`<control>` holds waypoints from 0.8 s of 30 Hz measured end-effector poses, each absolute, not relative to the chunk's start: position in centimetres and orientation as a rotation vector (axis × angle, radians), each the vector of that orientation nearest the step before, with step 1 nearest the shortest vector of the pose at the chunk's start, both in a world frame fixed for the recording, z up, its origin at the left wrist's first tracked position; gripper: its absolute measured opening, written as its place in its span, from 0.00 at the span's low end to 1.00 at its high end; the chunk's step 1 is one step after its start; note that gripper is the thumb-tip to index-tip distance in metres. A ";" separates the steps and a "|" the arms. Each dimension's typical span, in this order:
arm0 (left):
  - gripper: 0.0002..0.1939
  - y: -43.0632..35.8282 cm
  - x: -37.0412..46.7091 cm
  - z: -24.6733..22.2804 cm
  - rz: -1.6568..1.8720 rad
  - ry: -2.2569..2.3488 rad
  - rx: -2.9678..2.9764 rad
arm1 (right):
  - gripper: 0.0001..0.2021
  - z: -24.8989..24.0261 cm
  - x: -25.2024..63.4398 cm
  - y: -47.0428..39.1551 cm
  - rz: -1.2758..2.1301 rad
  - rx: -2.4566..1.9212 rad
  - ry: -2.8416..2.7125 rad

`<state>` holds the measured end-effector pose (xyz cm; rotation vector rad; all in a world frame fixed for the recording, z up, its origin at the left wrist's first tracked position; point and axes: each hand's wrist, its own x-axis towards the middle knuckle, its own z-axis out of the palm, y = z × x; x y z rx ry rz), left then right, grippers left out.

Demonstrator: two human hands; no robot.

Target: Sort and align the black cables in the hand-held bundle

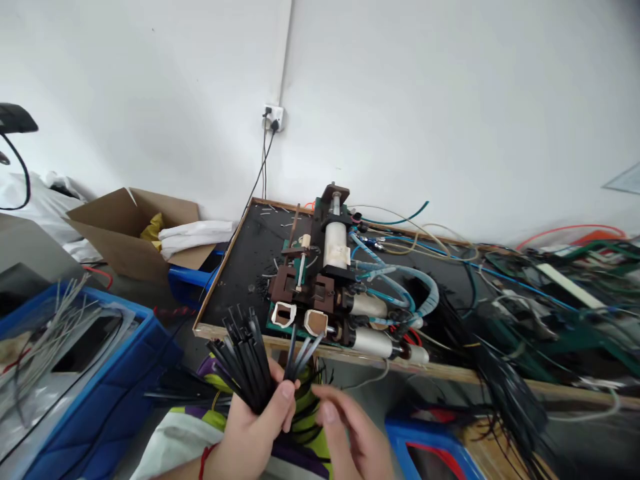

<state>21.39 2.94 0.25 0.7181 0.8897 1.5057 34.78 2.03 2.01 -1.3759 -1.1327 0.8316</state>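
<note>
Workbench (237, 257) by white wall (425, 100) — left hand (257, 423) round black cables (246, 363), right hand (353, 430) loosely wide.

Our left hand (253, 420) is curled into a grip, thumb bent across toward the fingers. Our right hand (350, 433) sits apart beside it, fingers loosely bent, both near the front edge of the tabletop (233, 280).

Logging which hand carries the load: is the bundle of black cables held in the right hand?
No, the left hand grips the bundle of black cables, while the right hand is apart from it.
</note>
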 end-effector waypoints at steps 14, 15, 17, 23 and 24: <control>0.17 5.5 20.0 1.4 1.652 1.079 0.676 | 0.17 1.7 30.3 3.9 0.961 -1.194 -1.113; 0.15 5.6 19.9 1.3 1.637 1.069 0.651 | 0.16 1.6 30.1 3.9 0.941 -1.249 -1.200; 0.15 5.7 19.8 1.0 1.606 1.090 0.663 | 0.16 1.4 29.8 3.9 0.920 -1.283 -1.302; 0.13 6.3 19.5 1.0 1.694 1.209 0.680 | 0.19 -0.7 30.3 3.1 1.168 -1.156 -1.340; 0.13 6.4 19.5 1.1 1.707 1.188 0.660 | 0.21 -1.2 30.4 3.0 1.269 -1.117 -1.303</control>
